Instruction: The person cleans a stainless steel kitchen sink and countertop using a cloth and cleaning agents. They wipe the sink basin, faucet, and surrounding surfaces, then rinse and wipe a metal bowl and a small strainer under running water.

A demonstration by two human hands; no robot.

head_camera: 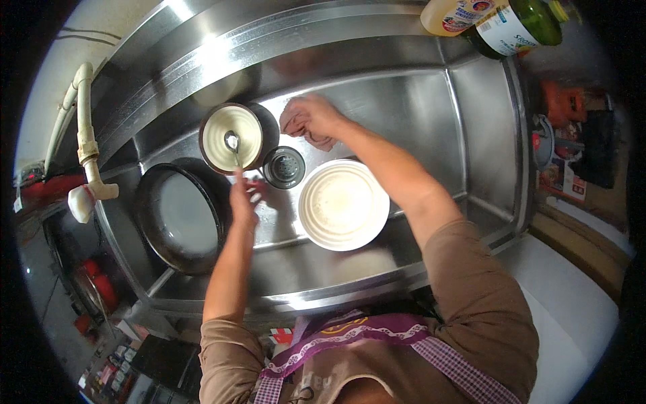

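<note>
My right hand [318,116] grips a bunched brownish-pink cloth [303,123] over the floor of a stainless steel sink. My left hand [245,199] is at the handle of a metal spoon [233,144], whose bowl lies over the cream inside of a dark-rimmed bowl [219,123]. Between the two hands is the round drain strainer [284,167]. Below the right hand sits a large white ribbed bowl [348,204]. A dark round pan [184,217] holding cloudy liquid stands left of my left forearm.
A white plastic pipe with an elbow [88,131] stands at the left rim. At the back right are a bottle of yellowish liquid [454,17] and a green bottle [520,30]. The sink's front edge [303,298] runs close to my apron.
</note>
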